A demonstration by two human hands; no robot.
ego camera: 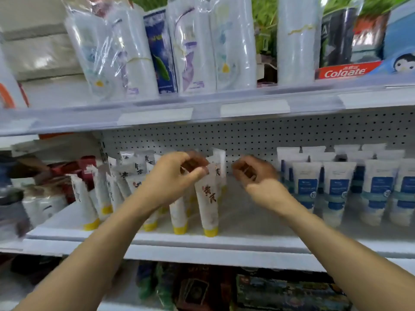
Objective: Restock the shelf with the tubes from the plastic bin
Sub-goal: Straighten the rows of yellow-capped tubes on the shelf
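White soft-plastic tube with yellow cap and red characters (207, 198) stood cap-down on the white metal shelf (258, 221), close to its front lip. Left hand (177, 176) pinched the tube's flat crimped top between thumb and fingertips. Right hand (258, 173) hovered just right of the tube, apart from it, fingers loosely curled with nothing visible in them; motion blur there. Left of the tube: a crowd of matching yellow-capped tubes (125, 187), several leaning. Right of the tube: a bare stretch of shelf, then rows of white tubes with blue labels (339, 191). Behind the tube: grey perforated back panel (247, 135). Judged light and soft-walled, likely to dent if squeezed mid-body; glossy skin possibly slick; narrow cap base makes it tippy. Best hold looks to be the stiff crimped seam, or low near the cap when steadying.
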